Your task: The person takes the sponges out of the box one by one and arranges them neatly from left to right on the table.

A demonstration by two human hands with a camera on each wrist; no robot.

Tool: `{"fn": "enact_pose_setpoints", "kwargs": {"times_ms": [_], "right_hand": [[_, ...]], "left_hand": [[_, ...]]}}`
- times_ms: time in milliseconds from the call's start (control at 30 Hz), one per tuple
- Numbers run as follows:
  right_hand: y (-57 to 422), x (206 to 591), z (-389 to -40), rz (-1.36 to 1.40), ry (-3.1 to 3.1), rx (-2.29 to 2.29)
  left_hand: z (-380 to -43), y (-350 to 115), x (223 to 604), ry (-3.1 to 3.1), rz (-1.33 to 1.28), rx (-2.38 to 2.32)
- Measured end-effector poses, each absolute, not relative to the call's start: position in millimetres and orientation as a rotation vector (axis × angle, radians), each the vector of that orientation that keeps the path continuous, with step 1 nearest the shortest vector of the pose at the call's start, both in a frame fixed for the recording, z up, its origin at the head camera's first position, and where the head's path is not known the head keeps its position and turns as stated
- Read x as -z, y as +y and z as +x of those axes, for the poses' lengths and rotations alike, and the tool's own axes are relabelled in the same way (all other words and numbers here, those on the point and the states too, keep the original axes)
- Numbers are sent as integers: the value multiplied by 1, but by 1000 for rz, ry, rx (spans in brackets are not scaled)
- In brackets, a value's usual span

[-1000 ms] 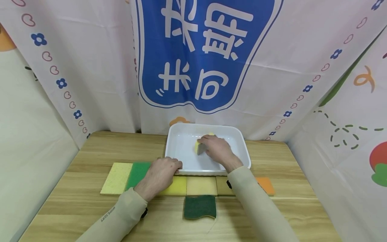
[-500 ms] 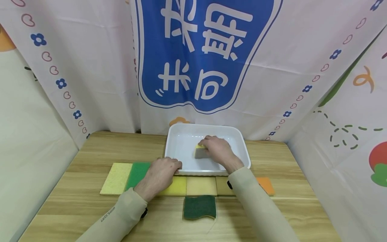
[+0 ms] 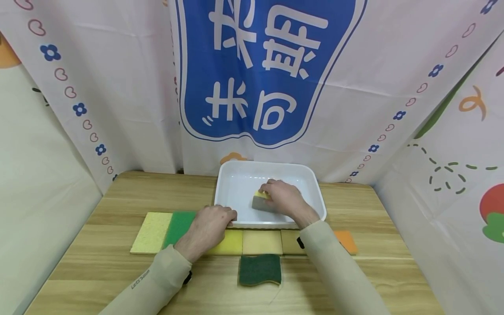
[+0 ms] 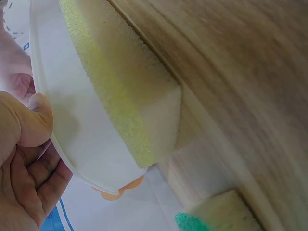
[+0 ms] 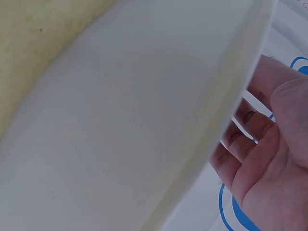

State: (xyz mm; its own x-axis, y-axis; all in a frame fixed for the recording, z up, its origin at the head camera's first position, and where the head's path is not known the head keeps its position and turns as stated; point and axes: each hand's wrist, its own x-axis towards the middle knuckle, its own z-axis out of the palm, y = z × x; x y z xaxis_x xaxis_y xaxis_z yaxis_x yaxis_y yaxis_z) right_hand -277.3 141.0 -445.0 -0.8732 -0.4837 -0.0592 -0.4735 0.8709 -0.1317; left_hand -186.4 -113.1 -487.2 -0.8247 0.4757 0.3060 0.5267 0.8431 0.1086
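A white tray (image 3: 232, 197) stands at the back of the wooden table. My left hand (image 3: 210, 223) grips its front-left rim; in the left wrist view the thumb (image 4: 36, 125) lies outside the wall, with the fingers past the rim. Inside the tray, my right hand (image 3: 285, 199) holds a yellow-and-grey sponge (image 3: 261, 203) from above, its grey side facing me. The palm hides the sponge's right end. In the right wrist view the tray wall (image 5: 120, 120) covers the fingertips and the sponge.
A row of sponges lies before the tray: pale yellow (image 3: 151, 232), green (image 3: 179, 225), yellow (image 3: 228, 243), cream (image 3: 262, 242), tan (image 3: 293, 242) and orange (image 3: 346, 242). Nearer me is a wavy dark green scouring sponge (image 3: 260, 269). A printed curtain (image 3: 138, 87) hangs behind.
My right hand has moved slightly toward me inside the tray. The sponge in it has turned, so more of its grey side shows. My left hand stays on the rim.
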Motion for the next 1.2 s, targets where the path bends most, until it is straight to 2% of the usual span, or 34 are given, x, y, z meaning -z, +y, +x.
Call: {"fn": "enact_pose_setpoints", "kwargs": {"times_ms": [1200], "right_hand": [[176,414,-227,-974,3182,285]], "left_hand": [[-185,-114,488,-2728,-775,287]]}}
